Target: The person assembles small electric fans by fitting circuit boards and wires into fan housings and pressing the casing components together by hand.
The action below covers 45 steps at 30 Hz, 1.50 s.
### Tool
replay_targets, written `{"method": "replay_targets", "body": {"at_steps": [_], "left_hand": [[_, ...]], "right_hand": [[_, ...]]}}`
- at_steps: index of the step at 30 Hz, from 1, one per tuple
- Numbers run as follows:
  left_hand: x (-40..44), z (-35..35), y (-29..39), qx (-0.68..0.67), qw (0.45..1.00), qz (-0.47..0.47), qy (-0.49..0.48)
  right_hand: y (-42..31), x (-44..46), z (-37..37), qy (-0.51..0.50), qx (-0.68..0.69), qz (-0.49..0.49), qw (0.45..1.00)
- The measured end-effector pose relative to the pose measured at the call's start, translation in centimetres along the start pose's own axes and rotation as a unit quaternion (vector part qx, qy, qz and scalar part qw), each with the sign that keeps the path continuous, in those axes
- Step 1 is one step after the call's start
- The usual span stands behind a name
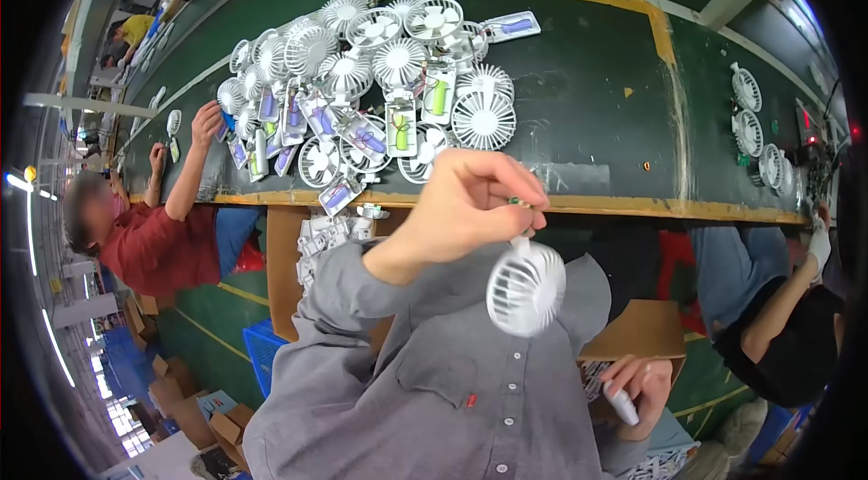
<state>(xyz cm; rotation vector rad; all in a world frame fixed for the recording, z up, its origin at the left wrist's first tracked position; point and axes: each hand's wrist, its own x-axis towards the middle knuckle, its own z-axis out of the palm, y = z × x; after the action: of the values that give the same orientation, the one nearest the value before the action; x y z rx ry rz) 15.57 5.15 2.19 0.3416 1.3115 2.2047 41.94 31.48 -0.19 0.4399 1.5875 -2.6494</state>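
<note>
My left hand (484,204) is raised at the near table edge. Its fingers pinch a small white fan (526,290) by its stem, where a bit of green circuit board shows; the round grille hangs below. Low at the right, beside an open cardboard box, my right hand (644,390) has its fingers around a smooth white plastic piece (620,401), perhaps a handle cover. Beyond my left hand lies a heap of white fans (398,61), several with opened handles showing purple or green batteries.
The dark green table (588,100) has a worn, taped edge. White parts fill a box (325,240) below it, and another cardboard box (642,331) stands at my right. A person in red (172,240) reaches toward the heap; a person in black (782,335) sits at the right.
</note>
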Motion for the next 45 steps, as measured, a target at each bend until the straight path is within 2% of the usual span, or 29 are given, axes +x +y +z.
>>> {"method": "replay_targets", "body": {"at_steps": [2,4,5,6,7,8,9,11,12,13,14,15,16,17,19,20,21,23,24,26,27,30,31,34,39,42,43,45], "left_hand": [[-0.4,0.6,0.6,-0.009,0.999,0.017,-0.033],[-0.6,1.6,0.5,0.01,0.998,0.024,-0.049],[-0.3,1.8,-0.3,0.012,0.997,0.03,-0.071],[-0.1,2.4,-1.2,0.018,0.996,0.055,-0.072],[0.0,3.0,-1.9,0.005,0.996,0.043,-0.072],[0.1,3.8,-2.5,-0.008,0.997,0.03,-0.071],[0.0,5.0,-2.8,-0.018,0.997,0.013,-0.075],[-0.7,7.9,-3.6,-0.042,0.993,-0.03,-0.105],[-0.9,9.4,-3.7,-0.053,0.987,-0.063,-0.137],[-1.1,11.0,-3.9,-0.062,0.985,-0.058,-0.152],[-1.5,12.4,-4.1,-0.073,0.982,-0.057,-0.163],[-1.6,13.2,-4.2,-0.081,0.981,-0.034,-0.17],[-1.7,13.4,-3.8,-0.094,0.982,-0.024,-0.161],[-1.5,13.3,-3.3,-0.106,0.982,-0.014,-0.153],[-1.0,12.3,-2.0,-0.13,0.984,0.024,-0.119],[-0.9,11.2,0.0,-0.093,0.992,-0.018,-0.08],[-0.6,9.9,0.1,-0.022,0.998,0.041,-0.043],[-0.2,6.5,0.1,0.034,0.993,0.108,-0.029],[-0.6,5.0,0.1,-0.007,0.997,0.078,-0.028],[-1.0,2.7,-1.0,0.072,0.992,0.101,-0.006],[-1.3,1.7,-1.6,0.088,0.991,0.096,0.014],[-2.1,0.8,-3.0,0.1,0.989,0.1,0.05],[-2.2,0.7,-3.3,0.097,0.988,0.103,0.058],[-2.0,0.8,-3.4,0.186,0.972,0.115,0.084],[-1.4,-0.6,-3.3,0.199,0.975,0.094,0.039],[-1.2,0.2,-4.1,0.209,0.973,0.095,0.011],[-1.3,0.5,-4.0,0.217,0.973,0.078,-0.001],[-1.2,0.9,-4.5,0.23,0.968,0.093,-0.031]], "right_hand": [[3.9,-3.5,-7.5,0.088,-0.026,0.05,0.995],[10.2,-9.5,-17.1,0.228,0.007,0.117,0.967],[12.2,-12.5,-19.5,0.23,-0.274,0.185,0.915],[14.4,-14.8,-20.8,0.242,-0.508,0.216,0.798],[16.5,-17.1,-22.0,0.248,-0.695,0.264,0.622],[18.0,-18.1,-22.4,0.269,-0.818,0.279,0.425],[17.4,-15.4,-21.8,0.362,-0.611,0.305,0.634],[15.1,-8.9,-15.1,0.369,-0.507,0.033,0.778],[12.6,-5.3,-9.9,0.348,-0.465,-0.056,0.812],[9.8,-2.1,-4.1,0.323,-0.421,-0.145,0.835],[9.1,-0.1,-1.1,0.311,-0.419,-0.188,0.832],[6.9,2.5,2.8,0.273,-0.432,-0.307,0.803],[6.8,3.0,3.8,0.213,-0.337,-0.276,0.875],[7.0,3.4,3.9,0.218,-0.414,-0.255,0.846],[7.6,4.8,4.2,0.159,-0.361,-0.271,0.878],[7.6,5.4,5.4,0.141,-0.243,-0.252,0.926],[7.5,6.0,6.7,0.129,-0.118,-0.233,0.957],[5.7,7.4,9.1,0.126,-0.067,-0.199,0.969],[4.5,8.2,9.6,0.085,-0.122,-0.231,0.962],[4.2,9.5,9.6,0.003,0.002,-0.212,0.977],[3.6,9.5,9.4,-0.033,0.039,-0.169,0.984],[3.6,11.0,9.2,-0.063,0.202,-0.143,0.967],[3.1,11.0,9.5,-0.017,0.161,-0.121,0.979],[2.4,12.7,9.8,0.043,0.091,-0.155,0.983],[1.3,14.7,7.9,0.017,0.114,-0.127,0.985],[1.2,15.5,8.3,0.034,0.196,-0.102,0.975],[1.4,15.8,8.3,0.056,0.171,-0.099,0.979],[2.9,16.1,6.9,-0.002,0.201,-0.106,0.974]]}}
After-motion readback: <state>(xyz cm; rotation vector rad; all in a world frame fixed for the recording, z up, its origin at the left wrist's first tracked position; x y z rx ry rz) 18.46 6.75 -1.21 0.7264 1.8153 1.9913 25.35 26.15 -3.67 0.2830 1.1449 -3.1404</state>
